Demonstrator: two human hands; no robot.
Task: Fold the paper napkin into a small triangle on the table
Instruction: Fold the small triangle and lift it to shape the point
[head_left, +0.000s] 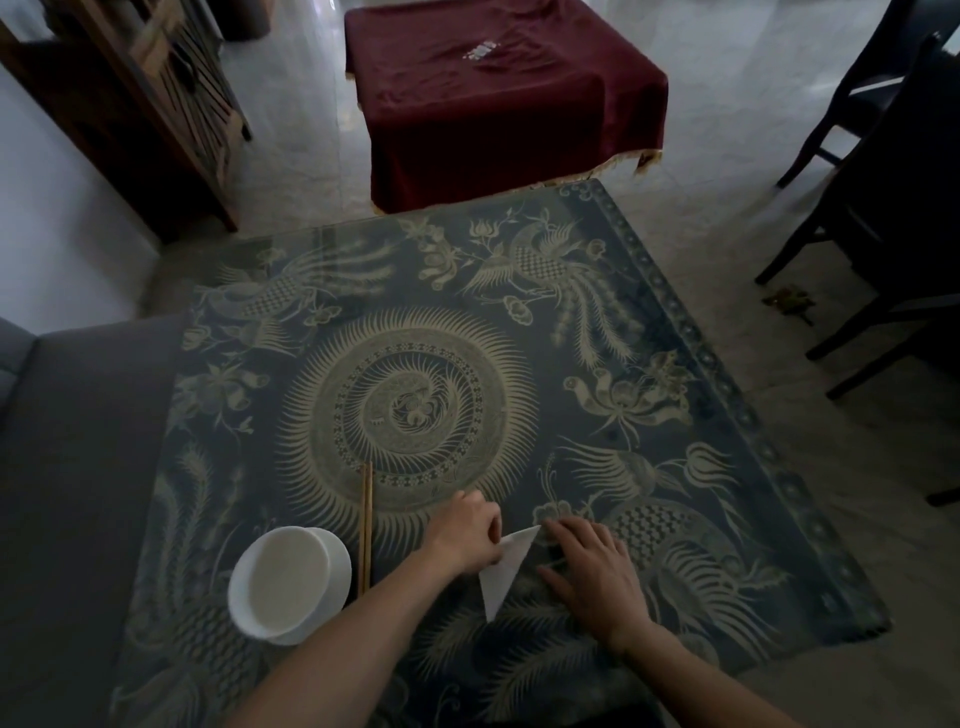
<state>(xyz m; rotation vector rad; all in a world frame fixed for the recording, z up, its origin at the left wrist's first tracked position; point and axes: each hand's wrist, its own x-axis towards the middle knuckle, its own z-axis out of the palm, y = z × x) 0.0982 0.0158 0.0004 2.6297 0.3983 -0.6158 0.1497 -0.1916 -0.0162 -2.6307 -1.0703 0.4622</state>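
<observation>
Bowl (288, 582) first, white, sitting far left on the patterned surface (649, 332), and just beside it a pair of chopsticks (367, 525) lying straight, pointing away from the person. Neither touches the work, but the chopsticks lie near the left forearm, so a wide elbow swing could knock them.

Moving right: the left hand (467, 532) sits on the napkin's left edge, fingers curled down and pinching the paper there, as best one can tell with the tips hidden under the hand. The napkin (503, 571) lies flat between the two hands, already a narrow white triangle, one point toward the person, another up by the right hand.

Right hand (597, 569) now: fingers straight and slightly spread, laid flat just beside the napkin's right edge, tips close to its upper corner.

The step looks like setting the crease. To do it well, I'd say hold the left pinch firm so the layers can't slide, then run the flat right fingers along the fold from corner to corner, pressing down.

Further off, a red-draped table (498, 104) and dark chairs (883, 182) stand well clear.
</observation>
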